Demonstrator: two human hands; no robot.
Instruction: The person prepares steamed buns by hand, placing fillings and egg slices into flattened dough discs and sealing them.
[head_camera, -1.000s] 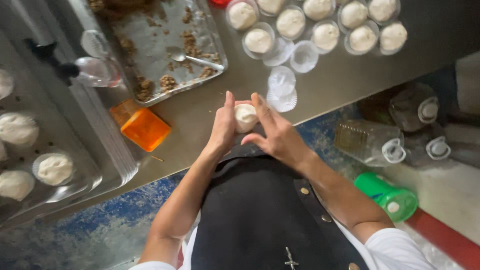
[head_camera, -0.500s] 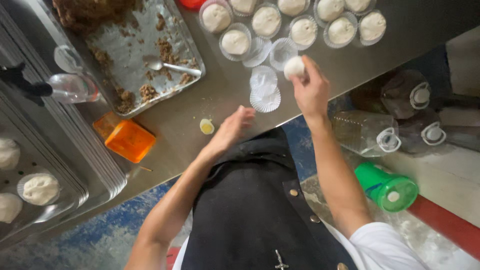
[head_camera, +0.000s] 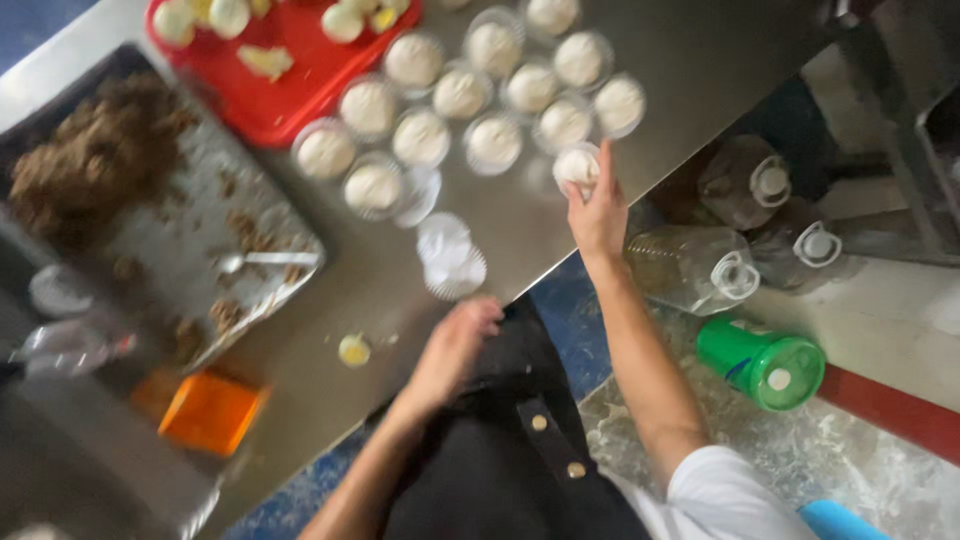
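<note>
The person wears a black apron (head_camera: 500, 470) with two small round gold buttons (head_camera: 558, 446) on it. Under it is a white shirt with short sleeves (head_camera: 725, 495). Both arms are bare.

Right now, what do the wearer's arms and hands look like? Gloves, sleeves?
No gloves: left hand and right hand are bare, as are both forearms. A short white sleeve shows on the right upper arm. No watch or rings visible. A black apron with round buttons covers the torso.

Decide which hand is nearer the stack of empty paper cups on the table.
Left. The left hand is just below the stack of empty paper cups; the right hand is farther off, holding a dough ball.
</note>
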